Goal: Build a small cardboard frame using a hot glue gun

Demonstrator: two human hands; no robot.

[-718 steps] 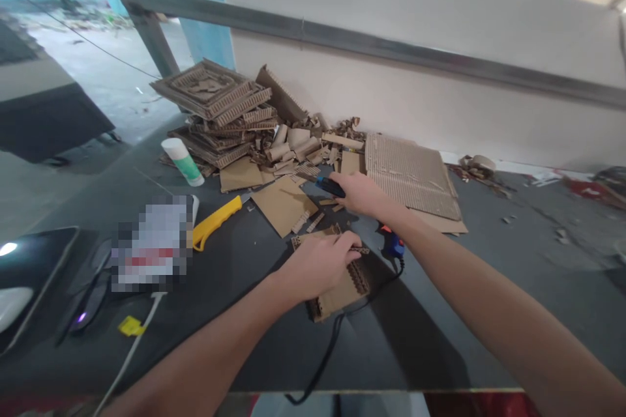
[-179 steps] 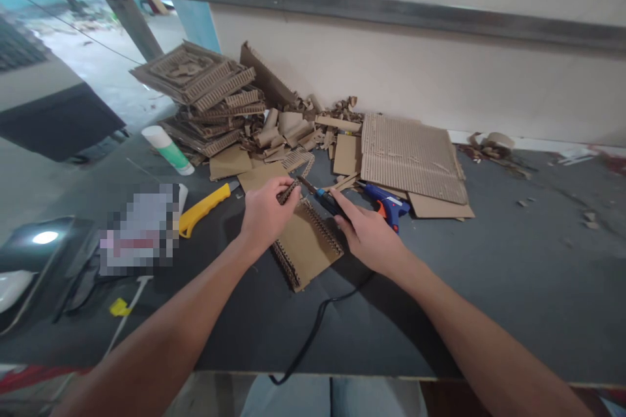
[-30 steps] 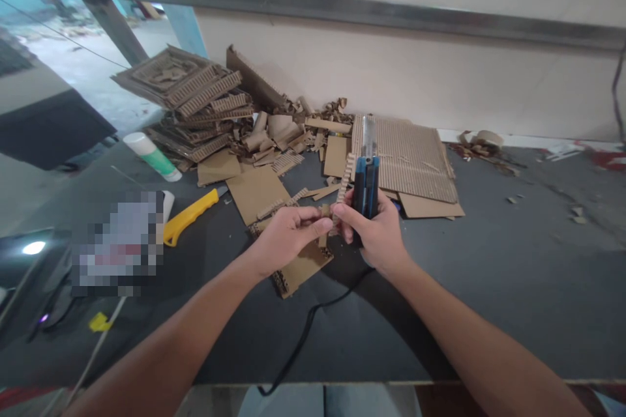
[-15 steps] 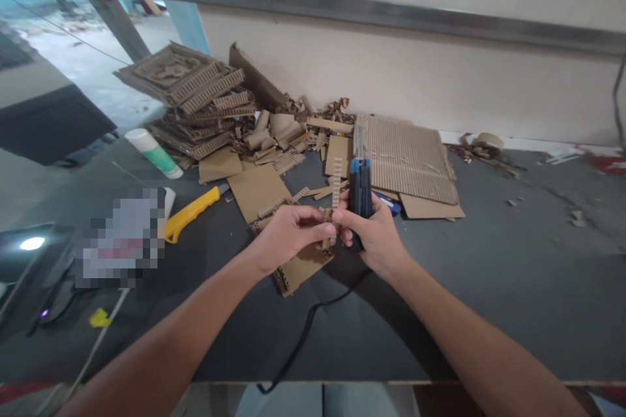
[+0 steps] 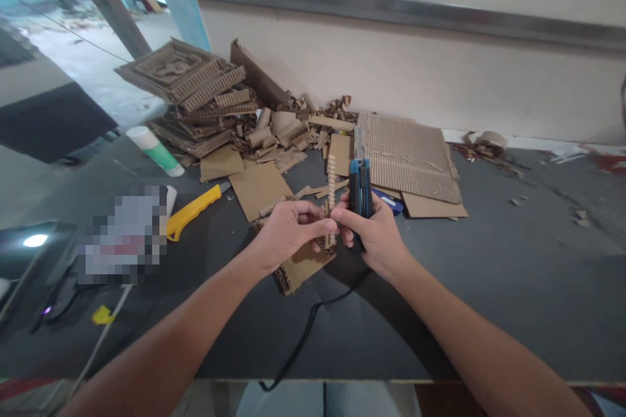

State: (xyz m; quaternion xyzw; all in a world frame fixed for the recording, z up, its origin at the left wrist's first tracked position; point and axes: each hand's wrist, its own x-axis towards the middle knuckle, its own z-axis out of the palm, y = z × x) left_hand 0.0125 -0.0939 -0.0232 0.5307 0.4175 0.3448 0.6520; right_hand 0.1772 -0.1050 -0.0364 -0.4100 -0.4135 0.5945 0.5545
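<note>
My left hand point(image 5: 288, 232) pinches the lower end of a narrow corrugated cardboard strip point(image 5: 332, 182) that stands upright between both hands. My right hand point(image 5: 374, 234) is closed round a blue and black utility knife point(image 5: 360, 185), held upright with its blade pointing up; its fingertips also touch the strip. Beneath the hands lies a cardboard panel with toothed edging point(image 5: 303, 262) on the dark grey table point(image 5: 489, 273).
A yellow utility knife point(image 5: 194, 211), a white-green glue bottle point(image 5: 154, 150), a stack of cardboard frames point(image 5: 195, 98), scraps point(image 5: 293, 130) and a ribbed sheet point(image 5: 405, 156) lie behind. A blue glue gun point(image 5: 388, 202) sits behind my right hand; its black cord point(image 5: 303, 339) runs to the front edge. A tape roll point(image 5: 489, 139) rests by the wall.
Over the last second the strip has swung from a slight lean to upright beside the knife. The hands have stayed together in nearly the same place.
</note>
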